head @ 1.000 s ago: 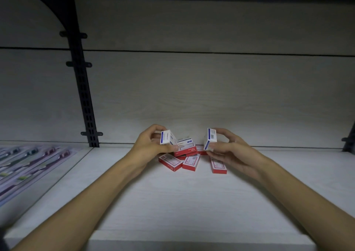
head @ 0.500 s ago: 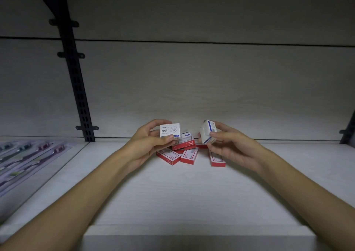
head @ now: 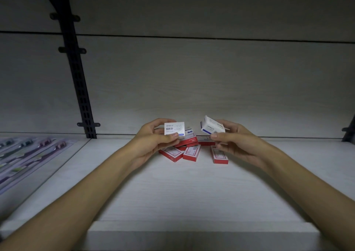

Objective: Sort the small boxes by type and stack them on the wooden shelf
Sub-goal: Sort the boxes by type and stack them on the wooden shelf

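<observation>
Pale wooden shelf (head: 192, 193): left hand (head: 153, 142) is pinching one paper-clip box (head: 174, 128), right hand (head: 230, 141) another (head: 212, 127), above red boxes (head: 189, 152); light, stiff cartons, probably best gripped by edges.

A white box (head: 174, 128) in the left hand (head: 153, 141), another white box (head: 212, 127) in the right hand (head: 233, 141), above red boxes (head: 191, 152).

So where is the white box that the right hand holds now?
In the head view, the right hand holds the white box right of centre, above the red boxes on the shelf.
</observation>
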A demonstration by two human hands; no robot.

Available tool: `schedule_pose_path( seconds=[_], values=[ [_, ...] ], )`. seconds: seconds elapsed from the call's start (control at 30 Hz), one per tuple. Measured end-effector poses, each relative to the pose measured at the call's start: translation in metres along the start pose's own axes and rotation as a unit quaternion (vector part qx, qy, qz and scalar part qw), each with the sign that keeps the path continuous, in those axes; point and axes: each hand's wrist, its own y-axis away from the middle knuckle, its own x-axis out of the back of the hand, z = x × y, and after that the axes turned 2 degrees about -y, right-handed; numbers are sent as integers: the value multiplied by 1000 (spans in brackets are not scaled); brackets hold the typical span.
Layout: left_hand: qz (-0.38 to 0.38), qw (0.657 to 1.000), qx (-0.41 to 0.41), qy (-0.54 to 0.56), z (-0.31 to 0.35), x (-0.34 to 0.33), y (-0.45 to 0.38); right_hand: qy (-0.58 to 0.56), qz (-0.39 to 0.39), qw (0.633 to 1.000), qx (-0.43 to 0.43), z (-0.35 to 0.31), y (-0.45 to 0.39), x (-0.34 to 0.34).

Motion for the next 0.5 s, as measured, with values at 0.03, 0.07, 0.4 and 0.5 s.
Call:
schedule_pose_path(
  seconds=[0.03, 0.07, 0.4, 0.5],
  values=[
    [1, 1000, 0, 0, 0, 0, 0, 5, 5, 1000, 4, 0, 0, 0],
    [1, 1000, 0, 1, 0, 0, 0, 6, 8, 1000, 9, 1, -1, 1],
    [-4, 1000, 1, -13, -1, -3, 0, -30, 0, 1000, -3, 0, -1, -2],
    [-11, 1000, 1, -18, -1, -4, 0, 41, 41, 998, -2, 1, 0, 0]
  ],
)
